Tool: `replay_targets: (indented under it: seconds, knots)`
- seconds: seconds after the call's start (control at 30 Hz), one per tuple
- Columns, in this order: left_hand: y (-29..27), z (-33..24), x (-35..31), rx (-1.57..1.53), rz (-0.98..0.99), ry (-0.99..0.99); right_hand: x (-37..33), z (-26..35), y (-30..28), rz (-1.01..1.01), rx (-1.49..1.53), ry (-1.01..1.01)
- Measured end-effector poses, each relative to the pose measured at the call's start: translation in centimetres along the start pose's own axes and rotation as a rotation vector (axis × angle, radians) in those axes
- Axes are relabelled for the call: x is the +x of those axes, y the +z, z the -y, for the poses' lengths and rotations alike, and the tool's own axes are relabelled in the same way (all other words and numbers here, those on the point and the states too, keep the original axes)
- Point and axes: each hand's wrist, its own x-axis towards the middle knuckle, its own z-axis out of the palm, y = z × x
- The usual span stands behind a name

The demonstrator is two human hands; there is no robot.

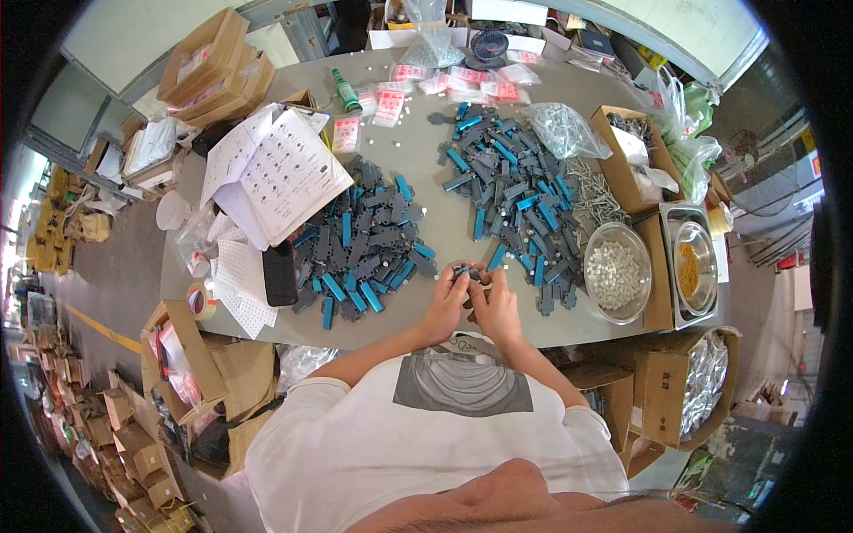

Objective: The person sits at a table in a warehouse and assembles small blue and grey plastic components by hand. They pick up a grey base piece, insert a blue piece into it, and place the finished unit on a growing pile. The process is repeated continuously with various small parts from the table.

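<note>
Near the front edge of the table, both hands meet at a small dark grey plastic part (468, 272). My left hand (443, 304) is closed, its fingertips pinching the part from the left. From the other side my right hand (496, 308) grips it with bent fingers. The part is mostly covered by fingers, so its details cannot be made out. A heap of dark grey and blue plastic parts (364, 244) lies to the left of my hands. Another heap of such parts (511, 191) spreads out beyond my right hand.
Loose screws (601, 197) and a metal bowl of white pieces (613, 298) lie right of the heaps. Farther right stands a bowl of yellow pieces (690, 263). An open notebook (289, 178), a black phone (280, 275) and tape (202, 302) lie left. Small printed bags (391, 105) lie at the back.
</note>
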Motion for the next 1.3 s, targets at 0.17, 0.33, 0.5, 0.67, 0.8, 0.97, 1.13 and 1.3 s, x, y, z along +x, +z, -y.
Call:
replay_targets:
  seconds: [0.17,0.33,0.5,0.67,0.8,0.97,1.13,1.3]
  knots:
    - [-0.1,1.1,0.6,-0.154,-0.090,0.150,0.9,-2.9,-0.4,0.107,-0.261,-0.195]
    - [-0.7,0.1,0.5,-0.426,-0.095,-0.052,0.8,-2.2,-0.9,0.238,-0.095,-0.023]
    - [-1.7,0.6,0.8,-0.631,-0.068,-0.210,1.5,-4.0,0.1,0.139,-0.275,-0.291]
    - [-5.1,-0.4,3.0,-0.213,-0.236,-0.058,5.4,-5.2,1.3,0.248,-0.212,-0.223]
    - [-12.9,-3.9,6.8,1.275,-0.522,0.484,10.9,-7.5,2.0,0.059,-0.612,-0.253]
    - [-15.0,-6.6,8.7,1.843,-0.502,0.227,15.0,-9.1,3.7,0.004,-0.894,-0.188]
    - [-13.1,-5.5,17.5,1.623,-0.151,0.305,15.4,-12.2,4.9,-0.011,-0.942,-0.170]
    - [-13.6,-0.2,31.4,1.539,-0.060,0.281,13.3,-10.8,3.8,0.014,-0.728,-0.042]
